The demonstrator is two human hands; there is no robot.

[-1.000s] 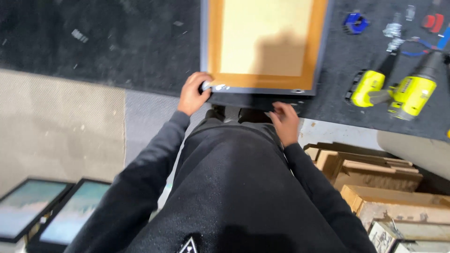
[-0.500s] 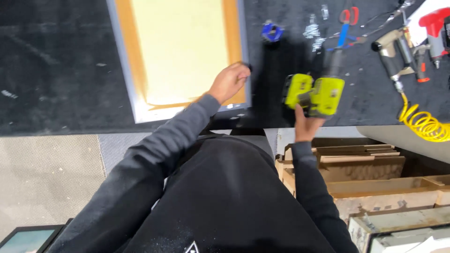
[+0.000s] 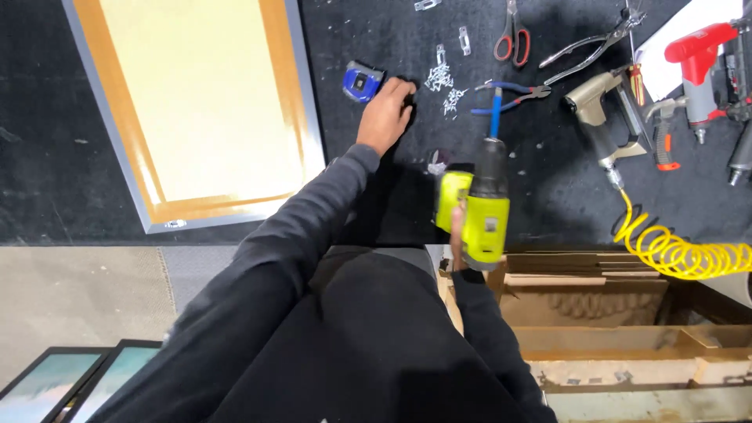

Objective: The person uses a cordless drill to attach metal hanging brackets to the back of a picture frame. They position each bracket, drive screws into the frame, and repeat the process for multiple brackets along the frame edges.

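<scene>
My right hand [image 3: 456, 235] grips a yellow-green and black cordless drill [image 3: 479, 200], its blue-tipped bit pointing away from me over the black workbench [image 3: 47, 164]. My left hand [image 3: 386, 115] reaches out flat onto the bench, fingers next to a blue tape measure [image 3: 362, 82] and close to a scatter of small metal fasteners [image 3: 440, 78]. A grey-framed picture [image 3: 196, 110] lies face down at the left, showing its tan backing with an orange-brown border.
At the right of the bench lie red-handled scissors [image 3: 513, 35], blue-handled pliers [image 3: 509, 90], a tan air nailer [image 3: 603, 110] with a coiled yellow hose [image 3: 674, 251], and a red tool [image 3: 697, 59]. Wooden crates [image 3: 595, 313] stand below the bench; framed pictures [image 3: 70, 380] rest on the floor.
My left hand left the frame's edge and reached right toward the tape measure and fasteners. My right hand picked up the drill and brought it in front of me. The view shifted.
</scene>
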